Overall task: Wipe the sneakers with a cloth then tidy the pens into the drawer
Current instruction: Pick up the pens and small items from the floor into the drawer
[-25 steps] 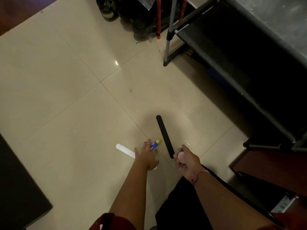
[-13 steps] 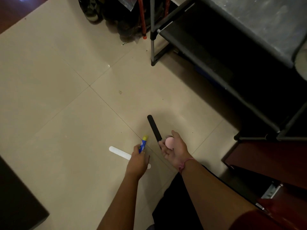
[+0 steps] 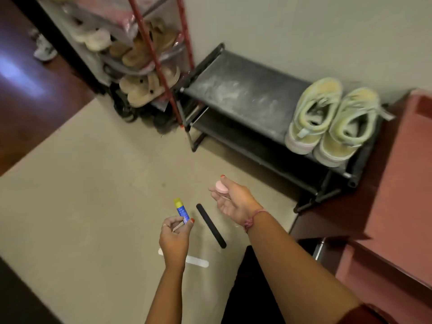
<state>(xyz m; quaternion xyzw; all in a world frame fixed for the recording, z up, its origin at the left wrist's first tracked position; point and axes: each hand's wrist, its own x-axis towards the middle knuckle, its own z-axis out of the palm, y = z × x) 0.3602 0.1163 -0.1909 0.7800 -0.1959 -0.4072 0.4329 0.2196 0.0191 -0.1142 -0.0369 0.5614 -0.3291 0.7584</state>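
Note:
My left hand pinches a small blue tube with a yellow cap, lifted above the tiled floor. My right hand holds a round pink object between thumb and fingers. On the floor between and below my hands lie a black stick and a white stick, the white one partly hidden by my left wrist. A pair of pale green sneakers stands on the right end of a low black shoe rack.
A taller rack with red poles holds several sandals and slippers at the back left. A reddish-brown wooden cabinet stands on the right, against the black rack. Dark wood floor lies at far left; a dark edge shows at bottom left.
My left hand picked the blue tube off the floor and raised it. My right hand lifted with the pink object. The view tilted up, bringing the sneakers and racks into sight.

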